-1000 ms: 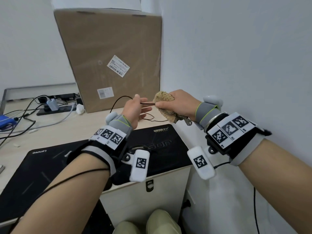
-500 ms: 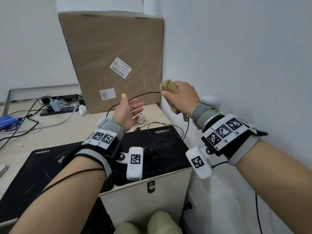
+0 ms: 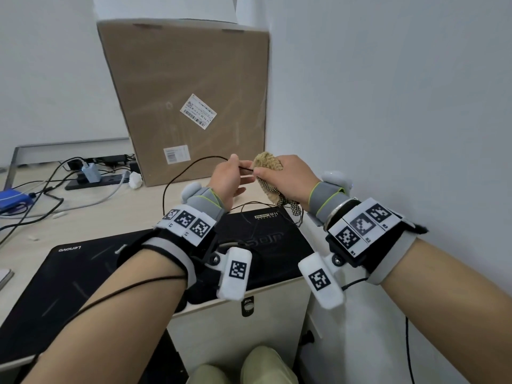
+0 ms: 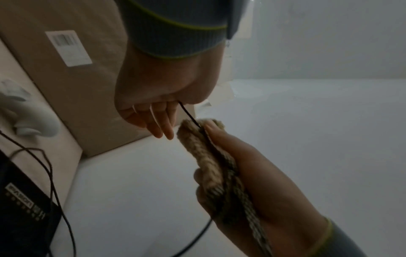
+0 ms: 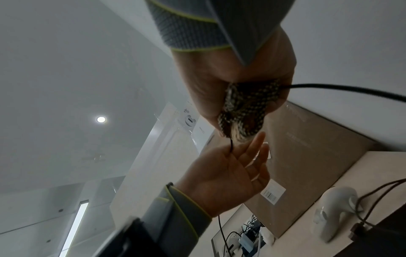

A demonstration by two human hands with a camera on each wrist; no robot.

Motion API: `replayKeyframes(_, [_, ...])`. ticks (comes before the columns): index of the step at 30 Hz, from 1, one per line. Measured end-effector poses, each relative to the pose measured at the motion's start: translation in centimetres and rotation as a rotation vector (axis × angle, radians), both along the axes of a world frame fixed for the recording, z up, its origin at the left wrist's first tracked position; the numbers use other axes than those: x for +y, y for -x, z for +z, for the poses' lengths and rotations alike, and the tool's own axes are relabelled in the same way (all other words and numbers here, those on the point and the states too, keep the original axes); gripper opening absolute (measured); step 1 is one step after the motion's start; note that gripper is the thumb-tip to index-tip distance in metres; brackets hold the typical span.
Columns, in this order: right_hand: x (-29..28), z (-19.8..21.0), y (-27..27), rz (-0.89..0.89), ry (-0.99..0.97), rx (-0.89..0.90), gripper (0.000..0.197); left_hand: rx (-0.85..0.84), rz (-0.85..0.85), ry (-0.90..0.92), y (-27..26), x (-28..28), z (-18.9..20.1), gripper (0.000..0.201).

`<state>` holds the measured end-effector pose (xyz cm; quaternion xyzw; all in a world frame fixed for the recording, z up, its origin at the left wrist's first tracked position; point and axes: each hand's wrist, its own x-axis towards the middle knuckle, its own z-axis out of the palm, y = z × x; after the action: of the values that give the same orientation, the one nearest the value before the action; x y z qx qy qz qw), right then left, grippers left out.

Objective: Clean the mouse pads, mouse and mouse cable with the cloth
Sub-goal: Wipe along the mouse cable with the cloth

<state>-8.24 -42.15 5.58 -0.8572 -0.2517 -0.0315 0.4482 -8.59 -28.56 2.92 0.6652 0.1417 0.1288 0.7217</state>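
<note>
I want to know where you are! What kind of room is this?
Probably an office or computer desk in a corner. Two black mouse pads lie on a pale desk, chargers and cables sit at the back, and a big cardboard box leans by the wall.

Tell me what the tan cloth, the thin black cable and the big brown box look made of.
Tan cloth: looks like looped, towel-like fabric with a checked woven side, matte. Thin black cable: apparently braided or rubbery sheath, dull, bending freely. Big brown box: corrugated cardboard by its matte brown face and stuck-on paper labels.
</note>
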Motion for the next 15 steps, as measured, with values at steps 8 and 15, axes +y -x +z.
replayKeyframes(8, [-2.4,0.4,-1.0,-0.048,-0.197,0.084,0.031,0.042,0.234,0.160,-0.1,4.4,0.0,0.047])
replayKeyframes(15, [-1.6,0.0,-0.7,-0.088,-0.289,0.080,0.031,0.003,0.039,0.310,0.8,2.0,0.4,0.054])
